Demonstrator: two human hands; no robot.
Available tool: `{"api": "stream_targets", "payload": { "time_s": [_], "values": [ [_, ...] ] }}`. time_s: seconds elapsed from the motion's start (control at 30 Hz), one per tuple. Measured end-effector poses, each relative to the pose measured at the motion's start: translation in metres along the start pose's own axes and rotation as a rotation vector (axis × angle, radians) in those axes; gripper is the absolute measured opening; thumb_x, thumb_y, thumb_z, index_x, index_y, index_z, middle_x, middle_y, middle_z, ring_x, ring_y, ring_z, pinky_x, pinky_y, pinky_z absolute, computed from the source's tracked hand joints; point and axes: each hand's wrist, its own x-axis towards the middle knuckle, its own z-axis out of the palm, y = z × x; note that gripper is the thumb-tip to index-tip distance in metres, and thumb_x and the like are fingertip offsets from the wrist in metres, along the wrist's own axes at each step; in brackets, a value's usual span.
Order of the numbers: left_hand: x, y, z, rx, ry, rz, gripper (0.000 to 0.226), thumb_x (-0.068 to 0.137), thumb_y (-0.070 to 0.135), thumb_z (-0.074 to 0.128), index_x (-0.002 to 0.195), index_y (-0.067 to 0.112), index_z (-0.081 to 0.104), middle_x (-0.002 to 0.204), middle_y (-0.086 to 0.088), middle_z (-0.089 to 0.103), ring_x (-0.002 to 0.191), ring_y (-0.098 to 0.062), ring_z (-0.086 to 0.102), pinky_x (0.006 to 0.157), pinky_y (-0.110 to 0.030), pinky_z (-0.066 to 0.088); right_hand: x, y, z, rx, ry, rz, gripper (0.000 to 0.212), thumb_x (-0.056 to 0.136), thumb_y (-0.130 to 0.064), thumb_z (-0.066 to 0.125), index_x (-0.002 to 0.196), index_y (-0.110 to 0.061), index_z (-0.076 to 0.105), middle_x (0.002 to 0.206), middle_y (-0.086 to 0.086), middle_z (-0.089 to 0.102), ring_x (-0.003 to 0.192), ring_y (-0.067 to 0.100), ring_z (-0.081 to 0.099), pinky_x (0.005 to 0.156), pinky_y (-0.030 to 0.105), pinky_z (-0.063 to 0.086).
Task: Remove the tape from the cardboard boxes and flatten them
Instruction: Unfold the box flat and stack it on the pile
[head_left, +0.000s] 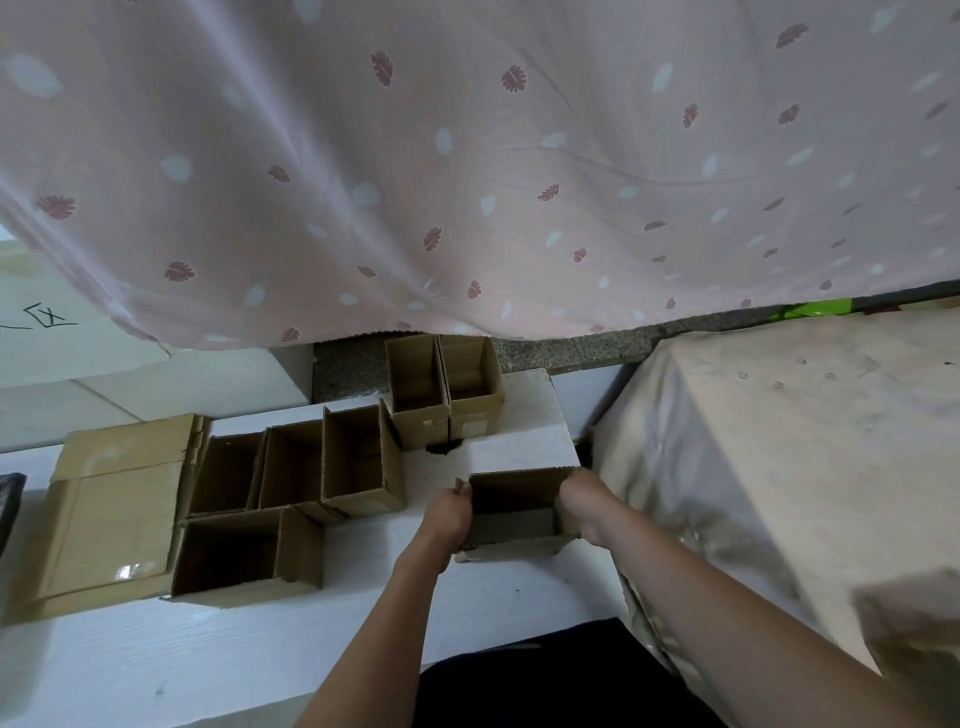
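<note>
An open brown cardboard box (514, 501) stands on the white table (363, 623), held from both sides. My left hand (451, 514) grips its left wall and my right hand (581, 501) grips its right wall. To the left stand several more open boxes: a row of three (296, 467) and a larger one (249, 556) in front of them. Two small open boxes (445, 389) stand side by side at the table's far edge. A stack of flattened cardboard (109, 514) lies at the far left, with clear tape showing on it.
A pink leaf-print cloth (467, 156) hangs across the whole upper view. At the right stands a bulky thing under a pale cover (779, 441). A dark object (10, 504) sits at the left edge. Speckled floor (571, 345) shows behind the table.
</note>
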Motion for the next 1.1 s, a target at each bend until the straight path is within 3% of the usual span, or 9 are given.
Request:
{"api": "stream_targets", "payload": {
  "time_s": [0.13, 0.3, 0.43, 0.53, 0.63, 0.77, 0.83, 0.93, 1.1],
  "values": [
    [-0.009, -0.007, 0.0, -0.268, -0.171, -0.123, 0.071, 0.099, 0.068, 0.033, 0.155, 0.024, 0.029, 0.158, -0.017, 0.032, 0.141, -0.043, 0.035, 0.101, -0.055, 0.043, -0.014, -0.009, -0.009, 0.111, -0.117, 0.066, 0.06, 0.099, -0.03, 0.054, 0.154, -0.024, 0.028, 0.162, 0.004, 0.022, 0.146, 0.038, 0.024, 0.104, 0.065, 0.036],
    [-0.009, -0.012, -0.009, -0.592, -0.217, -0.22, 0.064, 0.1, 0.068, 0.028, 0.147, 0.029, 0.046, 0.143, -0.019, 0.044, 0.124, -0.047, 0.047, 0.099, -0.061, 0.048, -0.015, -0.013, -0.026, 0.255, -0.222, 0.102, 0.078, 0.084, -0.075, 0.051, 0.146, -0.029, 0.038, 0.147, 0.014, 0.044, 0.13, 0.041, 0.045, 0.107, 0.066, 0.034],
    [-0.005, -0.01, -0.007, -0.563, -0.158, -0.317, 0.057, 0.094, 0.058, 0.058, 0.133, 0.017, 0.05, 0.13, -0.014, 0.049, 0.107, -0.035, 0.051, 0.082, -0.046, 0.058, -0.013, -0.011, -0.035, 0.29, -0.223, 0.119, 0.059, 0.087, -0.068, 0.054, 0.116, -0.018, 0.062, 0.14, 0.016, 0.046, 0.132, 0.042, 0.044, 0.106, 0.057, 0.037],
    [-0.001, -0.009, -0.003, -0.39, -0.18, -0.279, 0.058, 0.084, 0.054, 0.071, 0.129, 0.02, 0.055, 0.117, -0.01, 0.05, 0.096, -0.028, 0.05, 0.077, -0.04, 0.056, -0.014, -0.009, -0.041, 0.346, -0.142, 0.104, 0.038, 0.093, -0.044, 0.065, 0.104, -0.008, 0.061, 0.115, 0.017, 0.06, 0.098, 0.036, 0.063, 0.09, 0.049, 0.053],
    [0.004, -0.014, -0.002, -0.284, -0.204, -0.186, 0.075, 0.078, 0.044, 0.083, 0.144, 0.038, 0.048, 0.147, -0.011, 0.04, 0.119, -0.031, 0.048, 0.1, -0.044, 0.047, -0.02, -0.006, -0.047, 0.39, -0.093, 0.091, 0.025, 0.091, -0.004, 0.069, 0.111, 0.008, 0.06, 0.088, 0.02, 0.071, 0.076, 0.033, 0.071, 0.068, 0.046, 0.061],
    [0.004, -0.021, 0.006, -0.107, -0.085, -0.059, 0.108, 0.071, 0.033, 0.091, 0.155, 0.04, 0.025, 0.156, -0.01, 0.032, 0.123, -0.031, 0.045, 0.09, -0.039, 0.046, -0.028, -0.004, -0.052, 0.215, -0.129, 0.102, 0.023, 0.087, 0.019, 0.055, 0.107, 0.01, 0.061, 0.087, 0.022, 0.072, 0.074, 0.033, 0.071, 0.057, 0.04, 0.06],
    [0.006, -0.025, 0.013, -0.04, -0.007, 0.011, 0.106, 0.074, 0.033, 0.088, 0.156, 0.041, 0.02, 0.154, -0.012, 0.034, 0.131, -0.036, 0.043, 0.101, -0.047, 0.046, -0.03, -0.004, -0.049, 0.112, -0.107, 0.084, 0.03, 0.085, 0.02, 0.054, 0.113, 0.009, 0.06, 0.101, 0.025, 0.07, 0.085, 0.036, 0.069, 0.071, 0.045, 0.06],
    [0.005, -0.023, 0.023, -0.013, 0.105, 0.029, 0.122, 0.073, 0.038, 0.087, 0.157, 0.041, -0.001, 0.147, -0.018, 0.04, 0.132, -0.042, 0.044, 0.108, -0.058, 0.041, -0.031, -0.003, -0.036, -0.033, 0.022, 0.007, 0.031, 0.084, 0.002, 0.073, 0.113, 0.003, 0.062, 0.098, 0.014, 0.069, 0.079, 0.025, 0.066, 0.065, 0.034, 0.056],
    [0.007, -0.024, 0.032, 0.085, 0.222, 0.015, 0.125, 0.072, 0.046, 0.086, 0.154, 0.035, -0.007, 0.142, -0.018, 0.043, 0.129, -0.042, 0.045, 0.107, -0.055, 0.041, -0.018, 0.009, -0.022, -0.082, 0.124, -0.08, 0.052, 0.078, -0.024, 0.084, 0.122, -0.007, 0.062, 0.119, 0.011, 0.067, 0.105, 0.029, 0.061, 0.087, 0.033, 0.048]
  ]
}}
